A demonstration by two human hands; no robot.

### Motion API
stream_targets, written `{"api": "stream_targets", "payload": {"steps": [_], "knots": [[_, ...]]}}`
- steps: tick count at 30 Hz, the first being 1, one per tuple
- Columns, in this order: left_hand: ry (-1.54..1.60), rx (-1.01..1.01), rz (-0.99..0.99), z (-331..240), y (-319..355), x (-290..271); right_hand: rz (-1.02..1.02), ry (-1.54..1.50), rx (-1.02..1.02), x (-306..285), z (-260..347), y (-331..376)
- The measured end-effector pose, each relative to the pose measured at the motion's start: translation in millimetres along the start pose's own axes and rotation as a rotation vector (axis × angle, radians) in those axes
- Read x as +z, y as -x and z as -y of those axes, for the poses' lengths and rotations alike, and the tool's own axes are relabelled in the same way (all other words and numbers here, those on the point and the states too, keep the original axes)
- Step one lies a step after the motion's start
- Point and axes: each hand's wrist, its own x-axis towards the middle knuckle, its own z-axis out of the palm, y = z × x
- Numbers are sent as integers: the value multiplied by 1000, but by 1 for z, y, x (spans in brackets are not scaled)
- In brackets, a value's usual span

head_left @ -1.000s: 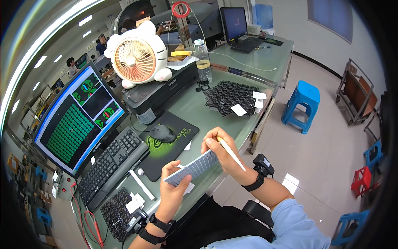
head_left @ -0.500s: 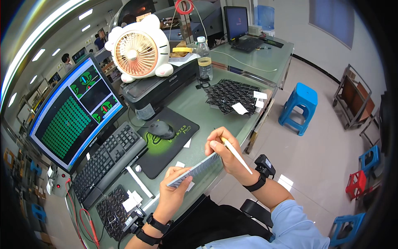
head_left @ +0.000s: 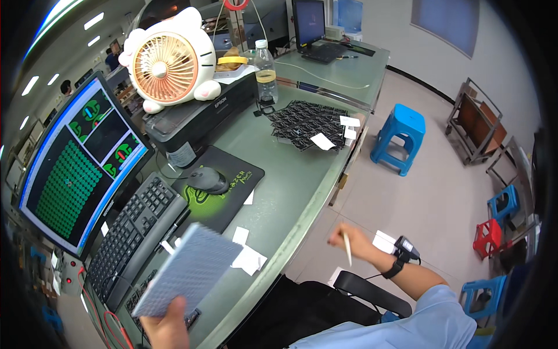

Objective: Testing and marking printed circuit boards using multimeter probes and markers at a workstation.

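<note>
Head view | worn on head, left of fisheye pair | angled down over desk (head_left: 285, 203) toward 12 o'clock | left hand (head_left: 167, 328) framed close at 7, right hand (head_left: 356, 241) near 4

panel (head_left: 187, 270): blue-grey, fine rows | stick (head_left: 347, 249): cream | mouse pad (head_left: 224, 209): black, green

The printer (head_left: 203, 120) and mouse pad (head_left: 232, 198) bear lettering.
</note>
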Motion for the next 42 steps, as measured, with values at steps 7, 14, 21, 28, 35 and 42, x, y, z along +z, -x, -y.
{"api": "stream_targets", "payload": {"steps": [7, 14, 21, 28, 35, 42], "knots": [[240, -138, -99, 3, -9, -66, 192, 600, 256, 42, 5, 77], [99, -496, -556, 59, -18, -161, 100, 605, 177, 48, 0, 71], [-168, -413, -361, 54, -56, -124, 53, 558, 277, 60, 3, 84], [-331, -366, -216, 48, -64, -127, 23, 609, 356, 25, -8, 192], [-480, -277, -102, 46, -30, -176, -157, 447, 723, 11, 13, 293], [-404, 475, 508, 38, -12, -273, -306, 440, 873, -40, 61, 336]]}}
